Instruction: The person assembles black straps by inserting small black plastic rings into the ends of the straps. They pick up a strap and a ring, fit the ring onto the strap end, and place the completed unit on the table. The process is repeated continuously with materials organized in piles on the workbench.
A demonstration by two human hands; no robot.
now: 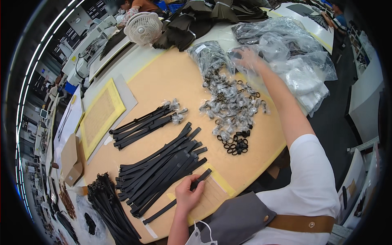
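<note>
My left hand (190,192) is closed around a black strap (202,177) near the table's front edge; the strap's free end sticks out past the thumb. Just left of it lies a large pile of black straps (163,171). Far across the table, my right hand (248,59) reaches to a clear plastic bag (241,73), its fingers bent on the film and partly veiled by it. Below that hand spreads a heap of small metal fittings (228,102) in clear wrapping. Several small black loops (234,145) lie at the heap's near end.
Straps with wrapped fittings (143,124) lie left of centre. Another strap bundle (108,204) lies at the lower left, near a brown cardboard piece (71,159). A yellow-edged board (102,116) rests at the left. Beyond are a white fan (143,28), dark fabric (183,28) and plastic-wrapped packs (302,75).
</note>
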